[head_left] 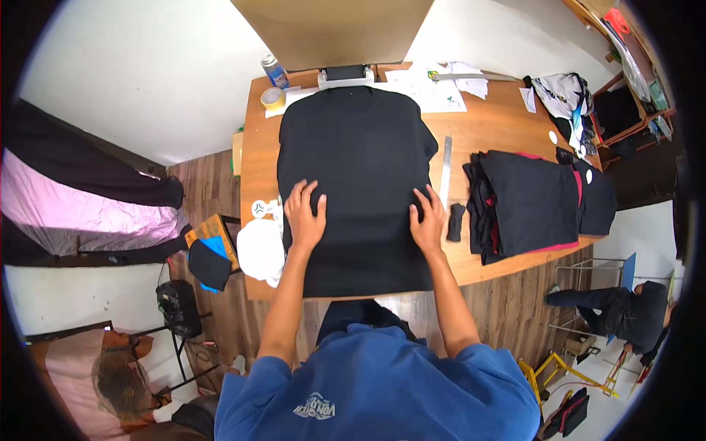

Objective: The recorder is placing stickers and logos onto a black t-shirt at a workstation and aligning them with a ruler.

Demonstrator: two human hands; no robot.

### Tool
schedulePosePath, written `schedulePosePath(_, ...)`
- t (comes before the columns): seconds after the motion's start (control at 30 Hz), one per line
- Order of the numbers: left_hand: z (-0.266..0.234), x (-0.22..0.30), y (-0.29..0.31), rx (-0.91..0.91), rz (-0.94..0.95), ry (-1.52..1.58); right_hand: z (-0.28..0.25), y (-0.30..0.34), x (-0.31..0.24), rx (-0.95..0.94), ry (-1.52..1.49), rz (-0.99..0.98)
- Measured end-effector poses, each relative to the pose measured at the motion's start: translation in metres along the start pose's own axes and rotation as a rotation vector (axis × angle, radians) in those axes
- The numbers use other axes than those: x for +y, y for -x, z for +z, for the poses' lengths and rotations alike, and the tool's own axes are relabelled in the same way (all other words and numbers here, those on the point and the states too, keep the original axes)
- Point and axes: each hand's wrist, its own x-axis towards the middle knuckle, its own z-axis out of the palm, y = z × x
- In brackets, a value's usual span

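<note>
A black shirt (357, 158) lies spread out on the wooden table in front of me, its neck end at the far side. A few horizontal creases cross its near part. My left hand (304, 218) rests on the left side of the cloth, fingers apart and pointing away from me. On the opposite side edge, my right hand (428, 222) touches the cloth with its fingers spread. Neither hand grips anything. What lies underneath the shirt is hidden.
A large tan panel (334, 33) stands beyond the shirt. Right of it are a ruler (446, 173), a dark roll (456, 223) and stacked black garments (533, 206). White cloth (261, 250), yellow tape (273, 98) and a can (274, 72) sit left. Another person (625, 316) is at far right.
</note>
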Motion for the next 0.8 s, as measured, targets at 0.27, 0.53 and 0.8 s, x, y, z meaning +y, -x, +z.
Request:
schedulePosePath(0.27, 0.016, -0.084, -0.068, -0.270, -0.108, 0.010, 0.036, -0.055, 0.016, -0.192, 0.076, 0.085)
schedulePosePath(0.53, 0.029, -0.084, -0.129, -0.088, -0.138, -0.109, 0.045, -0.101, -0.001, -0.088, 0.134, 0.082)
schedulePosePath(0.8, 0.057, -0.109, -0.176, -0.218, -0.249, 0.104, 0.076, -0.148, -0.008, -0.189, 0.177, 0.142)
